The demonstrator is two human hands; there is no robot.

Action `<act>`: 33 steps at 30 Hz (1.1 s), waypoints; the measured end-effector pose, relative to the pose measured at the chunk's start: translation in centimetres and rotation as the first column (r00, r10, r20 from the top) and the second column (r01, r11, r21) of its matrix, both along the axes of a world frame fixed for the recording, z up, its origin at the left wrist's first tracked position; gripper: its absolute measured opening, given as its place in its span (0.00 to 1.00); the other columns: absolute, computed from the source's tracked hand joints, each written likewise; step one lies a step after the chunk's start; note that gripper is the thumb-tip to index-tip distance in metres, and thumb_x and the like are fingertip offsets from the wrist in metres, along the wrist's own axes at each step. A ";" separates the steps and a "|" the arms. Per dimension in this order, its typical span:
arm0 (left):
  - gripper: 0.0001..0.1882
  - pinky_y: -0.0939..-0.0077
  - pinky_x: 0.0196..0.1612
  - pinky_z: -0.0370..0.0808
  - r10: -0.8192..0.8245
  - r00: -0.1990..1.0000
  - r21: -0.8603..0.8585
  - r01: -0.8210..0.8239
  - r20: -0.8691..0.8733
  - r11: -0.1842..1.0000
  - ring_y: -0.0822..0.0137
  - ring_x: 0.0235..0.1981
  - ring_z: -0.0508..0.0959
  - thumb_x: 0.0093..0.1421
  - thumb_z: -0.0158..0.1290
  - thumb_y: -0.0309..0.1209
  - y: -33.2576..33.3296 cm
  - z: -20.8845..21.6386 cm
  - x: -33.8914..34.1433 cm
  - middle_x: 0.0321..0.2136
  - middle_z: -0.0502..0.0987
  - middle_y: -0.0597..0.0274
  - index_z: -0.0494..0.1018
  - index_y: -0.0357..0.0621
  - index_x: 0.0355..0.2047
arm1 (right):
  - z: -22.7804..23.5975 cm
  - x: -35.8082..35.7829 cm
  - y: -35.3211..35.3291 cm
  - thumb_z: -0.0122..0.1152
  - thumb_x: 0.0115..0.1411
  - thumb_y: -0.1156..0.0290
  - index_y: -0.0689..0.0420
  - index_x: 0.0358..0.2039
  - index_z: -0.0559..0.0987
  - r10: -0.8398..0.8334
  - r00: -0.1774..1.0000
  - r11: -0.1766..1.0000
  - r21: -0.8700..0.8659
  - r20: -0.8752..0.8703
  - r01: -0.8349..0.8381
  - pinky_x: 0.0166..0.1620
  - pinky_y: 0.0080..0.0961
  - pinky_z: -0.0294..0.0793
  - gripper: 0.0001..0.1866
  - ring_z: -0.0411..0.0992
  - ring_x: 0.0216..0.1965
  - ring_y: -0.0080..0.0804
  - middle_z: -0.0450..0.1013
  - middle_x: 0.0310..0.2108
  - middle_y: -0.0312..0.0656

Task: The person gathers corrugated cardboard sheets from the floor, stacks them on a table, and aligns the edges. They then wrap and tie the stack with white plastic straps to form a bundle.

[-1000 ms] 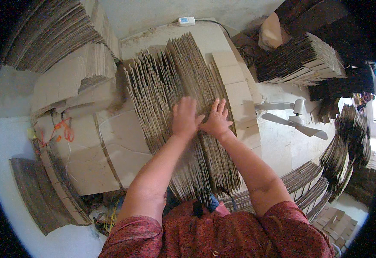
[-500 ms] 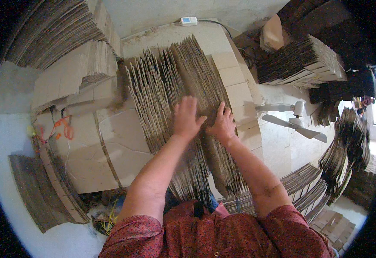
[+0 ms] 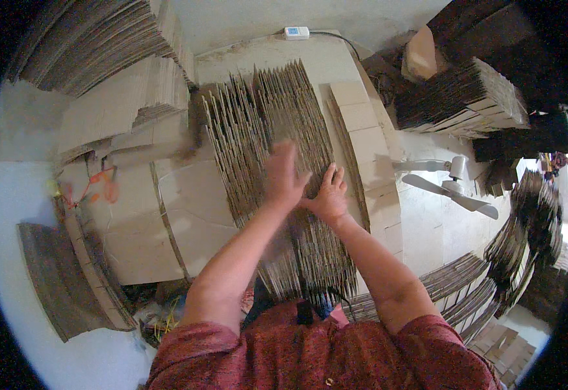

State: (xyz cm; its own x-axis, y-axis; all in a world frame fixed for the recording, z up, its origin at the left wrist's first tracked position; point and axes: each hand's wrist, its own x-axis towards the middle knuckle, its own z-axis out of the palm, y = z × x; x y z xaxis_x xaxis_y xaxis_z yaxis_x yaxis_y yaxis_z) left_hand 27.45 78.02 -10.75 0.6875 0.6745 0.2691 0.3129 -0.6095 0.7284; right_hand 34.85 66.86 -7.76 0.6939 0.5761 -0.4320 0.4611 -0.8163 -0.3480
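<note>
In front of me lies a wide bundle of thin brown cardboard strips (image 3: 297,97) standing on edge, their notched ends jagged at the far side. My left hand (image 3: 285,179) is over the middle of the bundle, smeared by motion, its fingers stretched out and the thumb apart. Against the bundle's right part rests my right hand (image 3: 328,200), fingers spread and thumb pointing left. Neither hand grips a strip. Under my forearms the strips' near part is partly hidden.
Flat creased cardboard (image 3: 359,130) lies just right of the bundle. Stacked sheets (image 3: 125,107) stand at left, near orange-handled scissors (image 3: 110,188). A fan (image 3: 450,185) stands at right, with more cardboard stacks (image 3: 466,97) beyond. A small white device (image 3: 296,33) sits at the back.
The strips on the right have been pushed left against the others, so the bundle is narrower. A gap now shows between it and the creased cardboard. The view has shifted slightly.
</note>
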 end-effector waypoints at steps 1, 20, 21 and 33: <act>0.41 0.58 0.61 0.47 0.061 0.996 0.064 -0.056 -0.071 0.996 0.47 0.60 0.51 0.48 0.57 0.35 -0.1 1.8 -1.8 0.58 0.52 0.42 0.49 0.34 0.58 | -0.6 0.4 -0.6 0.72 0.30 0.47 0.63 0.61 0.37 0.000 1.000 0.999 0.036 0.016 -0.001 0.56 0.47 0.57 0.68 0.46 0.59 0.62 0.39 0.61 0.62; 0.35 0.69 0.48 0.67 0.261 0.953 -0.525 -0.302 -0.152 0.796 0.56 0.45 0.71 0.53 0.56 0.37 -3.2 -2.5 -10.1 0.46 0.69 0.47 0.54 0.39 0.57 | 0.6 1.6 -1.1 0.71 0.31 0.43 0.59 0.61 0.35 -0.005 1.000 0.999 -0.032 0.017 0.006 0.55 0.49 0.57 0.69 0.46 0.59 0.59 0.37 0.62 0.58; 0.36 0.69 0.48 0.67 0.257 0.953 -0.518 -0.302 -0.158 0.800 0.58 0.45 0.71 0.53 0.56 0.36 -3.1 -1.8 -10.3 0.45 0.70 0.48 0.53 0.39 0.57 | 0.6 1.5 -1.0 0.71 0.31 0.43 0.59 0.61 0.34 -0.008 1.000 0.999 -0.041 0.013 0.008 0.55 0.50 0.57 0.70 0.46 0.60 0.58 0.37 0.62 0.58; 0.20 0.70 0.37 0.71 0.330 0.928 -0.526 -0.369 -0.170 0.766 0.63 0.31 0.75 0.52 0.57 0.41 -3.7 -3.9 -11.2 0.31 0.76 0.57 0.70 0.37 0.38 | -0.5 1.7 -1.6 0.70 0.33 0.45 0.58 0.62 0.34 0.023 0.999 1.000 0.001 0.028 -0.023 0.55 0.49 0.58 0.68 0.47 0.59 0.60 0.35 0.62 0.60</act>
